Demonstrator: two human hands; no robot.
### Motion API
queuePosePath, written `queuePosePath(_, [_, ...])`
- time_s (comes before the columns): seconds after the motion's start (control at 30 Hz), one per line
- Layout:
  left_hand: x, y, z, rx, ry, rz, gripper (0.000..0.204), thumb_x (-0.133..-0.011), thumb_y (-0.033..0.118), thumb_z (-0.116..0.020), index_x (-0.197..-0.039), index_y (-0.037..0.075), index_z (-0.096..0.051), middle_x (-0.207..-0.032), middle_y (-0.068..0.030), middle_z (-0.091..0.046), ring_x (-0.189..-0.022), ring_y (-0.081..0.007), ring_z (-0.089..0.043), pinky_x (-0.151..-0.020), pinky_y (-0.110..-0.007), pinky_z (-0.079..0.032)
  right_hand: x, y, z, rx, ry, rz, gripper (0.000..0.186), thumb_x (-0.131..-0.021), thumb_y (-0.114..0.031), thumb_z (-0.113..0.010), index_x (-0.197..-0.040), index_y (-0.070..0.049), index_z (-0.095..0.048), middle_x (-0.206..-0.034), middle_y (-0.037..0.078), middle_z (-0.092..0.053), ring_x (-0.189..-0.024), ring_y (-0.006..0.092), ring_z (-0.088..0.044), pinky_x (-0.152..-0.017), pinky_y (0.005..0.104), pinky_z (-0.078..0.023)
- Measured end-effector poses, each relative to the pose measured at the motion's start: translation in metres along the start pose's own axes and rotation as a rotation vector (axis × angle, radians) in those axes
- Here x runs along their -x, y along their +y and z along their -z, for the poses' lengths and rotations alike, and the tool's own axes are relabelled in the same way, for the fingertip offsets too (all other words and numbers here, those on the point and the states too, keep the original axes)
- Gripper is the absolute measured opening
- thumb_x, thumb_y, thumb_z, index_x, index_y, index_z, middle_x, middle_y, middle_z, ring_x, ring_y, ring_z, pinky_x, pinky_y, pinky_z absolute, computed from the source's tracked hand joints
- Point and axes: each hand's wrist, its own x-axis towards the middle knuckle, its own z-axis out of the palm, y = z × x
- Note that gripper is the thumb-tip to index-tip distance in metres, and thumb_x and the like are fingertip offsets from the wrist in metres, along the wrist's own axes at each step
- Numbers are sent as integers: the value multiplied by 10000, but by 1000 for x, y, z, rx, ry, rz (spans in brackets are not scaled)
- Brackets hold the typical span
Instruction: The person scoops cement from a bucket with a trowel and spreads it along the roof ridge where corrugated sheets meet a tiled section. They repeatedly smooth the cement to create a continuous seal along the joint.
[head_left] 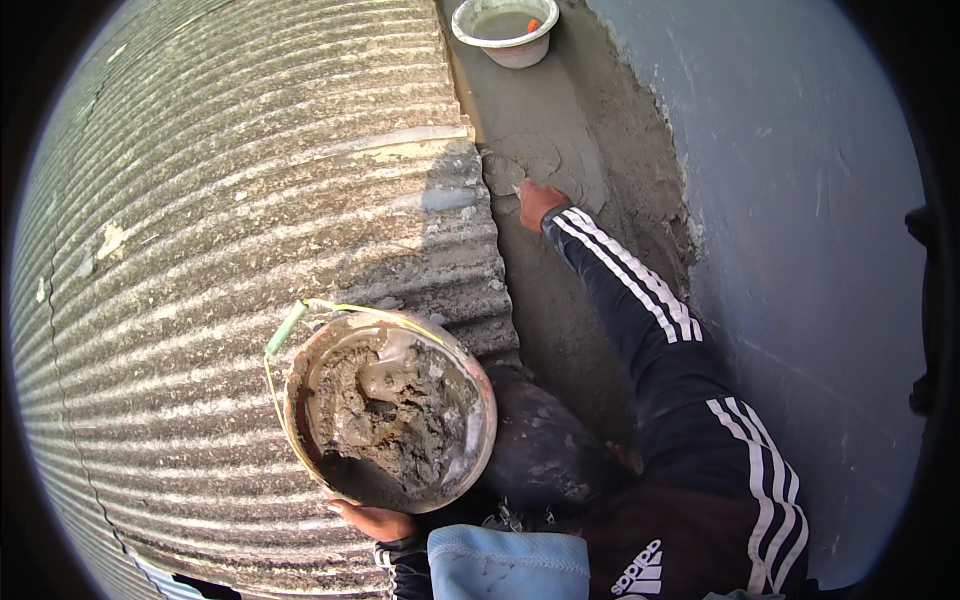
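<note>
At the corrugated roof's (pixel 230 220) right edge, the mortar bucket (pixel 489 420) lies bodyward and left of the right hand (pixel 542 205), curled over the wet strip (pixel 540 275), contents hidden; the nearer left hand (pixel 378 522) touches its rim, grip unclear.

Outdoor bldg. site, prob. roof lvl: sunlit corrugated sheets (pixel 220 220) next to a grey wall (pixel 800 200), w/ wet cement strip (pixel 535 105) btwn, plus mortar bucket (pixel 488 405) & basin (pixel 518 52).
</note>
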Motion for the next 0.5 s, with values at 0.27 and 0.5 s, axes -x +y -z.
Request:
queuePosePath(0.27, [8, 19, -18, 50, 73, 112, 607, -1158, 358, -354, -1597, -60, -341, -1609, -219, -414, -1463, -287, -438, -1252, -433, -316, -23, 55, 25, -257, 67, -208, 446, -990, -186, -566, -1362, 59, -569, -1274, 286, -701, -1189, 410, -697, -1024, 474, -552])
queuePosePath(0.5, [3, 14, -9, -85, 63, 58, 571, -1142, 221, -358, -1639, -47, -272, -1661, -254, -335, -1508, -355, -385, -1256, -468, -294, -27, 1, -30, -119, 60, 141, 345, -959, -149, -569, -1207, 89, -605, -1178, 326, -713, -1102, 441, -719, -918, 510, -574])
